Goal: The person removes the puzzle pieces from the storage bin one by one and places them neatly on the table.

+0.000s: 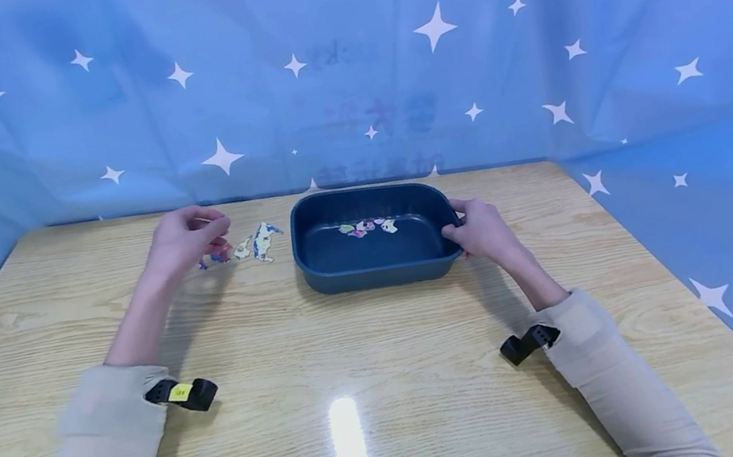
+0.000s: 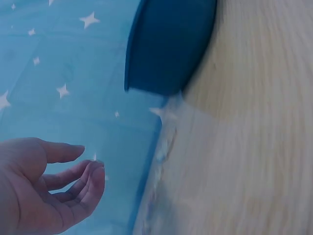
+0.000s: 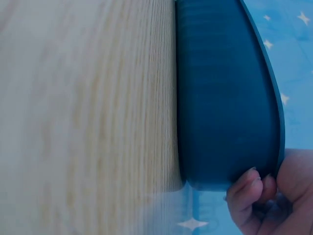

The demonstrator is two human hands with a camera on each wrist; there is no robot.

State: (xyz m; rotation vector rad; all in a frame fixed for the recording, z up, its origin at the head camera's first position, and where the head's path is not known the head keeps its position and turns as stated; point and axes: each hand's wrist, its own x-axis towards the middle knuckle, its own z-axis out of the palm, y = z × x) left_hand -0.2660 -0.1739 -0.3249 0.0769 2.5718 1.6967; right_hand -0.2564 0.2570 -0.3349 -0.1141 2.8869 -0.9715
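A dark blue rectangular basin (image 1: 385,275) stands near the far side of the table. Its right end wall is held by my right hand (image 1: 481,229), thumb over the rim and fingers against the outside, as the right wrist view also shows. Inside lie several small flat coloured cutouts (image 1: 359,228). To the left of the basin my left hand (image 1: 186,236) hovers above the table, fingers loosely bent and a gap between thumb and fingertips (image 2: 98,169), holding nothing. Beside and below it lie more flat cutouts, including a blue-and-cream one (image 1: 263,242), a pale one (image 1: 242,249) and a partly covered red-and-blue one (image 1: 220,255).
The light wood-grain table (image 1: 392,337) spreads toward me, with a bright light reflection near its front. A blue curtain (image 1: 353,61) with white stars hangs behind the far edge and along the sides. Each sleeved forearm wears a black wrist device (image 1: 183,394).
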